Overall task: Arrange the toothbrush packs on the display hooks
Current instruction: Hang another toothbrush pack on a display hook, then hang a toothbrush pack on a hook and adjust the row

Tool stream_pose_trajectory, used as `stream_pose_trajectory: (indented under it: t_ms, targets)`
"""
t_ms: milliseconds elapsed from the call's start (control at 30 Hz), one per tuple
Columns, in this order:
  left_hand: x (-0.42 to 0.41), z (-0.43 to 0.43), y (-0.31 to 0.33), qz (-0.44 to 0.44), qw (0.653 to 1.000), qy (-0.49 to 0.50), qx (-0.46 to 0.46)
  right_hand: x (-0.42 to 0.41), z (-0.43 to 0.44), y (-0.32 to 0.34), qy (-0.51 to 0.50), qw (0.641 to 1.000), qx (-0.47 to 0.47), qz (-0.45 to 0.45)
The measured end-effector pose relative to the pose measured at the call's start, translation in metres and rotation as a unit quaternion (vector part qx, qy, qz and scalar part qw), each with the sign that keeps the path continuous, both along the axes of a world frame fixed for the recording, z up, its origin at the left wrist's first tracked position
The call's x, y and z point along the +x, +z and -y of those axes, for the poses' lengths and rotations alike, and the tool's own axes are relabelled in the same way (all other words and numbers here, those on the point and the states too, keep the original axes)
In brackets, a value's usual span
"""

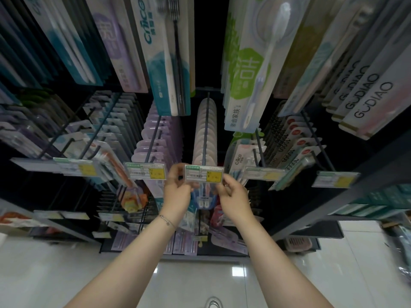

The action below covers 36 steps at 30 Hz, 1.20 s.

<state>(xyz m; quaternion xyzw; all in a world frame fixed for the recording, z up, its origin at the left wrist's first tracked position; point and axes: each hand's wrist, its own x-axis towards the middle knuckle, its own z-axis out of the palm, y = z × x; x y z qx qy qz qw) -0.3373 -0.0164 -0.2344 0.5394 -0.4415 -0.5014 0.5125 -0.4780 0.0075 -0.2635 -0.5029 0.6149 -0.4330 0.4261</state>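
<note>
A toothbrush pack (204,200) with a blue lower part hangs just under the price tag (204,173) at the front end of the middle display hook (206,125). My left hand (178,190) grips the pack's left edge, fingers curled beside the tag. My right hand (233,196) pinches its right edge below the tag's yellow corner. Several round-topped white packs (205,138) fill the hook behind the tag. The top of the held pack is hidden by the tag.
Neighbouring hooks carry lilac packs (155,141) on the left and a Cnice pack (241,161) on the right, each with a price tag in front. Taller packs (169,54) hang from the row above. More packs hang below, over a glossy white floor (200,281).
</note>
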Motion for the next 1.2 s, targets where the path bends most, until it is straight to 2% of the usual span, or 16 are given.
stream_pose_trajectory:
  t_ms: [167,267,433,533,600,667,767,900,1033,1100,1200]
  targets:
    - [0.009,-0.021,-0.013,0.039,0.998,0.017,0.035,-0.017,-0.014,-0.005,-0.065,0.996,0.029,-0.053]
    - [0.012,-0.037,-0.025,0.111,0.992,-0.060,0.023,-0.037,-0.020,-0.007,-0.123,0.989,0.021,-0.085]
    - [-0.022,-0.043,-0.023,0.250,0.940,-0.231,-0.038,-0.066,-0.012,-0.007,-0.168,0.979,0.015,-0.117]
    - [-0.051,-0.033,-0.017,0.316,0.906,-0.274,-0.064,-0.081,-0.002,-0.007,-0.126,0.978,0.014,-0.163]
    - [-0.069,-0.022,-0.015,0.342,0.899,-0.269,-0.060,-0.086,0.004,-0.002,-0.099,0.975,-0.016,-0.197]
    - [-0.084,-0.012,-0.014,0.339,0.909,-0.240,-0.041,-0.089,0.010,0.004,-0.080,0.973,-0.031,-0.215]
    - [-0.100,0.001,-0.010,0.287,0.940,-0.184,0.015,-0.091,0.017,0.007,-0.062,0.976,-0.026,-0.207]
    - [-0.108,0.009,-0.007,0.238,0.960,-0.146,0.022,-0.091,0.021,0.005,-0.077,0.988,-0.024,-0.129]
    - [-0.107,0.009,-0.010,0.199,0.972,-0.127,0.004,-0.086,0.022,0.017,-0.117,0.993,-0.007,0.006]
    - [-0.105,0.007,-0.009,0.173,0.977,-0.122,-0.013,-0.085,0.022,0.019,-0.127,0.992,-0.006,0.020]
    - [-0.104,0.008,-0.005,0.184,0.977,-0.106,-0.029,-0.087,0.023,0.019,-0.124,0.992,-0.015,0.032]
